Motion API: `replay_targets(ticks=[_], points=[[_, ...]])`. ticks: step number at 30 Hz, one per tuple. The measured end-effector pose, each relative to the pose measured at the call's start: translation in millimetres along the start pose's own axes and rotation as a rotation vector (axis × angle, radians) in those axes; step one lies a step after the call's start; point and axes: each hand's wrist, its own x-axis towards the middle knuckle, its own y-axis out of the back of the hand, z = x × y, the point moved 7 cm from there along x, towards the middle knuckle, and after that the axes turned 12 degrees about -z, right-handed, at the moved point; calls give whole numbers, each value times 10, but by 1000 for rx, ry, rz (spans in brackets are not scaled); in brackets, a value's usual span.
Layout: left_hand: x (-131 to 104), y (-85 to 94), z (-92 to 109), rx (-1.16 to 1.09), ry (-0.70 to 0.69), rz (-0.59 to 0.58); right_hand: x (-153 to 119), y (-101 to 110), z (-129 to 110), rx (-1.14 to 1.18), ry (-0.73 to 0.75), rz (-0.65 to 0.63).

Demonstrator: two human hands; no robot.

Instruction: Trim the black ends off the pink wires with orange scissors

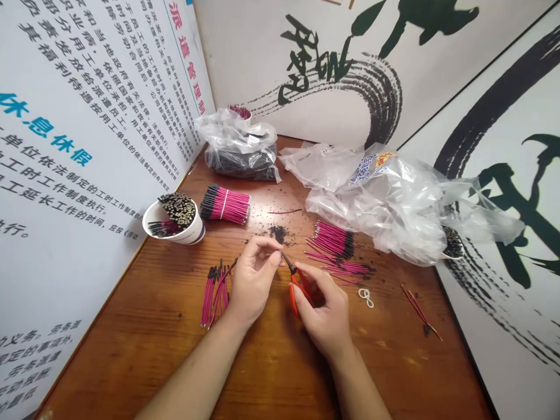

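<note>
My right hand (326, 306) grips a pair of small pliers (301, 291) with red handles and dark, narrow jaws, pointing up and left. The jaw tips reach the fingertips of my left hand (254, 277), whose thumb and forefinger are pinched together. What they hold is hidden or too small to make out. Left of that hand lies a loose group of magenta wires (212, 297) with black ends; one slanting wire passes close to the hand. Beyond the pliers are more magenta wires (335, 239) in a row, with looser ones (347, 268) nearer me.
Behind stand a paper cup (188, 236) of terminal-ended wires, a banded wire bundle (226, 204) and a bag of black pieces (240, 160). Black scraps (279, 234) lie mid-table. Clear plastic bags (376, 204) fill the back right. White rubber bands (366, 297) and stray wires (420, 309) lie right.
</note>
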Motion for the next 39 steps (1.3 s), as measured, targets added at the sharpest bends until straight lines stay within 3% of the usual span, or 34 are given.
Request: replay_targets(ticks=[17, 27, 39], points=[[-6, -9, -25, -51, 30, -13, -15, 1, 28, -24, -10, -23], [-3, 27, -47, -43, 38, 58, -47, 2, 115, 48, -45, 12], [-9, 6, -32, -32, 35, 27, -9, 7, 17, -20, 19, -13]])
